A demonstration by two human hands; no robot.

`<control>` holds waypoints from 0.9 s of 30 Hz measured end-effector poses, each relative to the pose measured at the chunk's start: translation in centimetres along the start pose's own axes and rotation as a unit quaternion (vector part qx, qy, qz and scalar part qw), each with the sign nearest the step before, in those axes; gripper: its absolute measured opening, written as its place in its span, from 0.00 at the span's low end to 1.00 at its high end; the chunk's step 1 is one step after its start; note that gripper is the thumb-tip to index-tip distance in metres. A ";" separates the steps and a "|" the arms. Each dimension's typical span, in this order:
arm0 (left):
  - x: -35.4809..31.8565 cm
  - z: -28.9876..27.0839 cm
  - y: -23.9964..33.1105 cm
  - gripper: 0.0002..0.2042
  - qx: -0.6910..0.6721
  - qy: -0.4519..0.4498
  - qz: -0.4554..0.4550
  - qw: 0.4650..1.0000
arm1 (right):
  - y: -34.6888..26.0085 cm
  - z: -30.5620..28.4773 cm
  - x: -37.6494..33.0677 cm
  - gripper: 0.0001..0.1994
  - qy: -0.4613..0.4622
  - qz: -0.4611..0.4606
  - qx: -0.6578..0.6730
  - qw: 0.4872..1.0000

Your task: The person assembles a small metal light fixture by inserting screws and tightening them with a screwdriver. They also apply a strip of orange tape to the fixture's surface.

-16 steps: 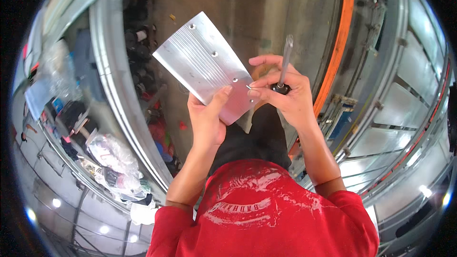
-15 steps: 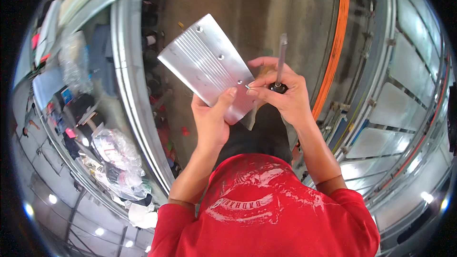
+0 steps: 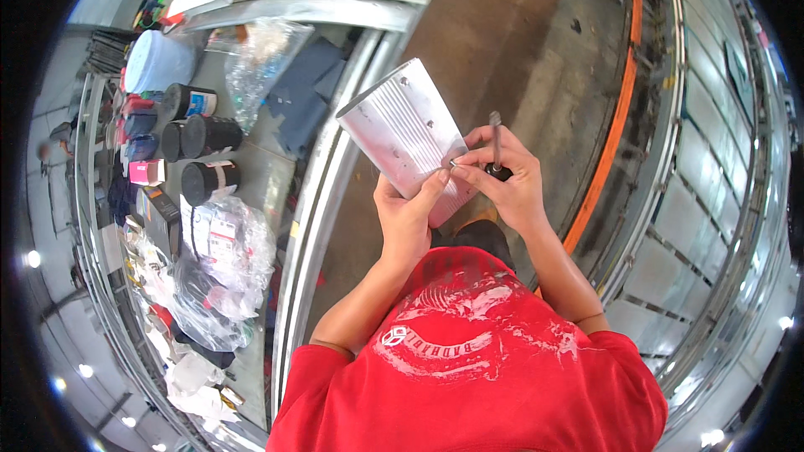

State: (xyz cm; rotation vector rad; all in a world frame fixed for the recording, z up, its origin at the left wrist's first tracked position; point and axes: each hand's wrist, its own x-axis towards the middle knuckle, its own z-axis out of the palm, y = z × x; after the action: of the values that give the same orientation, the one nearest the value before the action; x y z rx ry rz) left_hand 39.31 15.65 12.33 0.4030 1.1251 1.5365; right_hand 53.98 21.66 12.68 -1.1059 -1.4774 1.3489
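Note:
My left hand (image 3: 408,213) grips the lower end of a silver ribbed aluminium panel (image 3: 402,121), thumb on its face. The panel is held up at a tilt and has a line of holes along its right side. My right hand (image 3: 512,180) pinches a small metal piece (image 3: 453,163), likely a screw, at the panel's right edge by the left thumb. Tucked in that same hand is a screwdriver (image 3: 496,138), its shaft pointing away from me and its dark handle mostly hidden by the fingers.
On the left, a metal-edged bench (image 3: 327,192) carries black tubs (image 3: 209,136), a pale blue bucket (image 3: 159,61), a clear plastic bag (image 3: 226,251) and cardboard (image 3: 306,88). An orange rail (image 3: 609,151) runs along the floor at right, beside a rack of pale panels (image 3: 674,201).
The view has swung left, showing more of the bench. The aluminium panel sits farther right in the picture, and my right fingertips are now against its face near a hole.

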 end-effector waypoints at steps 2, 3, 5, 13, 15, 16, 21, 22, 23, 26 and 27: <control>1.5 -1.9 1.7 0.17 -0.002 0.002 0.000 1.000 | -0.5 2.1 2.0 0.08 -0.026 -0.043 -0.050 0.998; 2.3 -2.8 2.5 0.17 -0.006 0.003 0.005 1.000 | -0.9 3.2 3.2 0.08 -0.041 -0.069 -0.076 0.994; 3.9 -4.7 4.3 0.17 -0.023 0.003 0.001 1.000 | -1.8 5.8 5.4 0.08 -0.061 -0.070 -0.065 0.994; 7.5 -10.7 8.8 0.17 -0.089 0.082 0.047 0.992 | -1.3 14.3 11.4 0.12 -0.161 -0.203 -0.100 0.961; 8.0 -11.6 9.5 0.18 -0.114 0.109 0.043 0.987 | -1.1 15.7 12.6 0.13 -0.194 -0.248 -0.122 0.941; 8.5 -12.1 9.9 0.18 -0.118 0.122 0.038 0.985 | -0.9 16.5 13.3 0.16 -0.202 -0.268 -0.134 0.933; 9.4 -13.2 11.0 0.19 -0.124 0.163 0.046 0.978 | 0.3 18.8 15.5 0.15 -0.223 -0.289 -0.124 0.923; 9.8 -13.6 11.1 0.19 -0.117 0.162 0.053 0.978 | 0.4 19.4 15.9 0.15 -0.217 -0.291 -0.114 0.925; 10.1 -14.2 11.2 0.19 -0.111 0.166 0.058 0.978 | 0.3 19.9 16.2 0.14 -0.220 -0.287 -0.110 0.926; 10.2 -14.7 12.0 0.18 -0.115 0.167 0.070 0.977 | -0.2 21.2 16.7 0.13 -0.225 -0.272 -0.102 0.930; 10.1 -14.6 12.4 0.17 -0.120 0.163 0.075 0.976 | -0.1 21.4 16.8 0.13 -0.225 -0.289 -0.110 0.924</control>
State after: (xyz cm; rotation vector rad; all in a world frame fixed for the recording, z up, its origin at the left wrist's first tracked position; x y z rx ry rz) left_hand 18.00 19.52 12.16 0.0722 1.1585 1.8961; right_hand 28.94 32.11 11.36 -0.4168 -2.1227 1.0594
